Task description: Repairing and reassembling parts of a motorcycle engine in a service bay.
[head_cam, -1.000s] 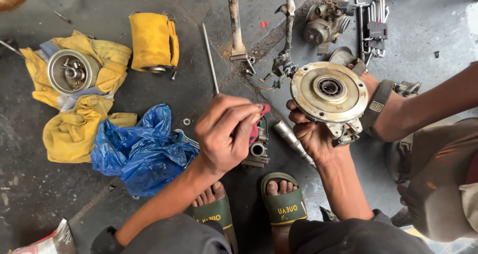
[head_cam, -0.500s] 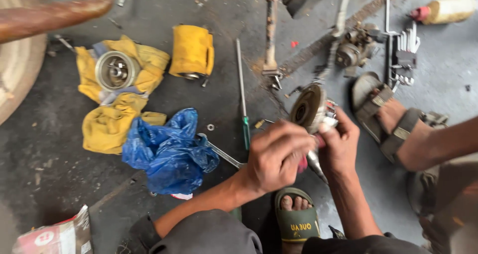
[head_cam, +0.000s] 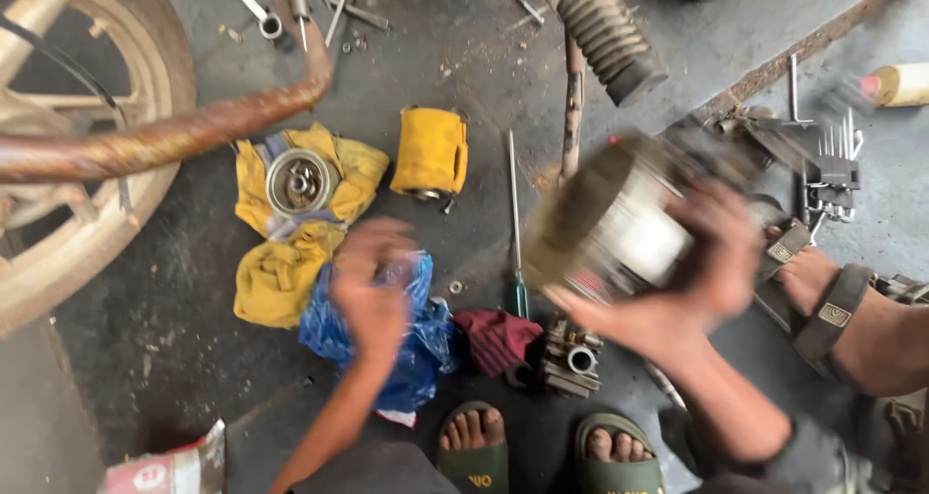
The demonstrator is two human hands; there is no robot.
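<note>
your right hand grips the big round metal part up at 2 o'clock, and your left hand hangs open over the blue bag at 9 o'clock.

One head-worn view looks steeply down, close over the workshop floor

The dark, stained concrete floor carries a yellow cloth with a round metal part on it, and a yellow roll beside. A blue plastic bag, a red rag, a green-handled screwdriver and a small carburettor lie near the feet.
</note>
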